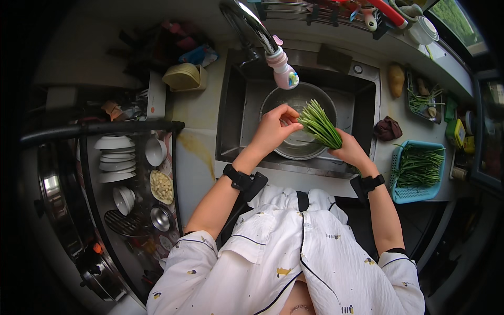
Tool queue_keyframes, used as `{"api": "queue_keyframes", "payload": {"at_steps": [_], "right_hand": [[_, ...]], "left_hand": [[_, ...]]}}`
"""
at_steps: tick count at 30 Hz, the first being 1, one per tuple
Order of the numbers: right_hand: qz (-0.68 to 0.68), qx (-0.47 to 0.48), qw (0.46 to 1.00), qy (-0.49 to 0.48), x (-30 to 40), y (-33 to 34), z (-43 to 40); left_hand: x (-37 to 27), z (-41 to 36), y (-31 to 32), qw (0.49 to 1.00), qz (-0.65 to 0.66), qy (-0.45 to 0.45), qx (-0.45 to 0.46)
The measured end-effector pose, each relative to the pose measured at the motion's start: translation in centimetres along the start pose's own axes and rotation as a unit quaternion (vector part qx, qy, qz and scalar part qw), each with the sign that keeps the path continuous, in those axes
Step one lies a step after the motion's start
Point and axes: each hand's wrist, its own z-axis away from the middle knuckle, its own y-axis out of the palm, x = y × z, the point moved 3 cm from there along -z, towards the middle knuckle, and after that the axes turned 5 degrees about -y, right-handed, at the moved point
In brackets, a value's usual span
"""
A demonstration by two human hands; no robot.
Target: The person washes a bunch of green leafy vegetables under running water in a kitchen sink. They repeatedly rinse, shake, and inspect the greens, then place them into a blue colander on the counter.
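Note:
My right hand (348,149) grips a bunch of long green stalks, likely garlic chives (319,125), around its lower right part. At the bunch's pale upper left ends, the thumb and fingers of my left hand (280,125) are bent close together and touch the stalks; whether they pinch one is too small to tell. Beneath both hands a round metal basin (275,96) stands in the stainless steel sink (248,98). Above it hangs a chrome faucet (256,23) with a pink and white spout attachment (282,71).
Right of the sink are a blue plastic basket (417,195) of green stalks, a dark crumpled cloth or bag (388,128), a brown tuber (395,80) and a tray of trimmings (425,98). Stacked white bowls (117,157) and a dish of garlic cloves (161,187) are at the left.

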Motion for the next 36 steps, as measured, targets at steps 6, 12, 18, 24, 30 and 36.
{"api": "queue_keyframes", "payload": {"at_steps": [6, 12, 18, 24, 30, 36], "right_hand": [[0.026, -0.001, 1.0, -0.004, 0.5, 0.2, -0.5], [0.072, 0.015, 0.997, 0.016, 1.4, 0.1, -0.7], [-0.018, 0.01, 1.0, -0.021, 0.3, -0.4, 0.1], [-0.101, 0.034, 0.994, 0.001, -0.5, -0.2, 0.2], [-0.104, 0.05, 0.993, 0.016, 1.6, -0.1, -0.1], [-0.078, 0.051, 0.996, 0.004, 1.3, 0.0, -0.2]], "left_hand": [[-2.3, 0.4, 1.8, 0.974, -0.115, 0.18, -0.075], [-1.7, -0.1, 1.9, 0.973, -0.122, 0.188, -0.06], [-0.4, -1.1, -2.0, 0.977, -0.074, 0.134, -0.151], [-0.6, -0.6, -0.7, 0.992, -0.029, 0.077, -0.096], [-2.9, 0.0, 2.1, 0.983, -0.052, 0.149, -0.092], [-2.0, -0.8, 2.3, 0.992, -0.012, 0.113, -0.049]]}}
